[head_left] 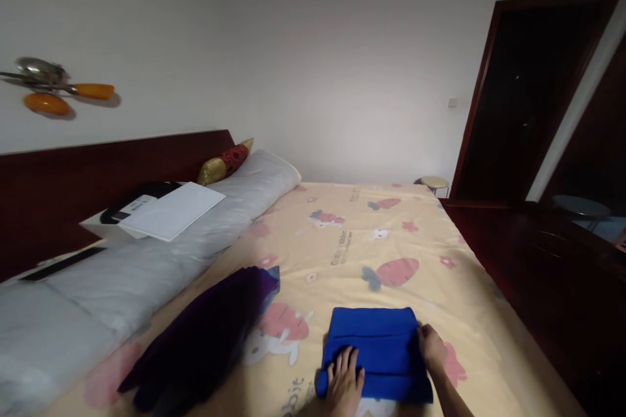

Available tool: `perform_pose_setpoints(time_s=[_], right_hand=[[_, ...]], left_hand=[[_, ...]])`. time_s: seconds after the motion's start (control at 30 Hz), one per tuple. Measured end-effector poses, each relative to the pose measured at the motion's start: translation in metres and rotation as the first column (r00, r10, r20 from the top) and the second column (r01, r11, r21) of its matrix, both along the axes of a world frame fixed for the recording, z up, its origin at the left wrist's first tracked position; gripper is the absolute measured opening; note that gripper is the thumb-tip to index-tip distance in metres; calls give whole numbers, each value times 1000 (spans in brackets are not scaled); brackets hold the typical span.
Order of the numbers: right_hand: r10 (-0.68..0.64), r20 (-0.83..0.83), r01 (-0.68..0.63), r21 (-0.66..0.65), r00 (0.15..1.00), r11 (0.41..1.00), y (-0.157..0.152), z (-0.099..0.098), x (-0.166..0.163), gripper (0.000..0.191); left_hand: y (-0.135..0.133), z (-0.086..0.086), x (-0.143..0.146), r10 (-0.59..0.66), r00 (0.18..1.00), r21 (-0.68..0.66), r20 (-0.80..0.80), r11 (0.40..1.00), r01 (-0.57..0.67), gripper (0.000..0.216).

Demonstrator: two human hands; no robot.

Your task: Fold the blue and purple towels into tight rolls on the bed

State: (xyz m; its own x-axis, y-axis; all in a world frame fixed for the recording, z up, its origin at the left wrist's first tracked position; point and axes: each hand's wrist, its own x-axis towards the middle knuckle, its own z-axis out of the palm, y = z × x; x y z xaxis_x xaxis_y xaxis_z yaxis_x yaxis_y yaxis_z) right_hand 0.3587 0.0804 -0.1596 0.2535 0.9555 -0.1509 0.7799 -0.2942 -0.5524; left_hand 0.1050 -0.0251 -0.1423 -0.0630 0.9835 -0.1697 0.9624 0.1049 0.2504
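Observation:
A bright blue folded cloth point(379, 345), perhaps a garment, lies flat on the patterned bedsheet point(342, 273) near the bed's front. My left hand point(346, 381) rests on its lower left part, fingers spread. At the cloth's right edge is my right hand point(432, 346), its fingers closed on that edge. Creases run across the cloth from side to side. To the left lies a dark purple cloth point(210, 339), loosely heaped, with neither hand touching it.
A long grey pillow point(195, 267) runs along the headboard point(122, 163). On it sit a white board or box lid point(173, 210) and a dark item beneath. A red and gold cushion point(225, 163) leans behind. A stool point(434, 182) stands near the doorway point(538, 104).

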Motion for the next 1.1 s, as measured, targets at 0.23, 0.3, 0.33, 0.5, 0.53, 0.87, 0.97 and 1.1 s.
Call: perform_pose_setpoints(time_s=[0.23, 0.3, 0.33, 0.5, 0.53, 0.87, 0.97, 1.1], right_hand=[[38, 27, -41, 101, 999, 994, -13, 16, 6, 46], [187, 42, -192, 214, 981, 958, -32, 16, 2, 44], [296, 65, -302, 275, 953, 913, -44, 14, -1, 43], [653, 278, -709, 317, 705, 630, -105, -19, -19, 42], [652, 304, -719, 292, 695, 630, -112, -25, -19, 44], [564, 332, -649, 267, 756, 712, -105, -22, -18, 39], [554, 309, -624, 215, 773, 751, -100, -2, -25, 38], [631, 255, -675, 158, 733, 720, -102, 20, -24, 38]], left_hand=[[-4, -7, -9, -41, 999, 127, -11, 991, 42, 50], [-11, -15, -19, -136, 990, 232, -40, 962, 142, 49], [-15, -19, -24, -212, 975, 288, -65, 932, 221, 49], [-37, -35, -41, -459, 865, 378, -201, 778, 501, 66], [-41, -36, -44, -453, 865, 379, -217, 777, 502, 71], [-35, -13, -62, -352, 903, 383, -247, 820, 425, 73], [-26, -9, -60, -327, 920, 366, -217, 846, 388, 58], [-26, -16, -64, -321, 917, 392, -235, 833, 391, 48]])
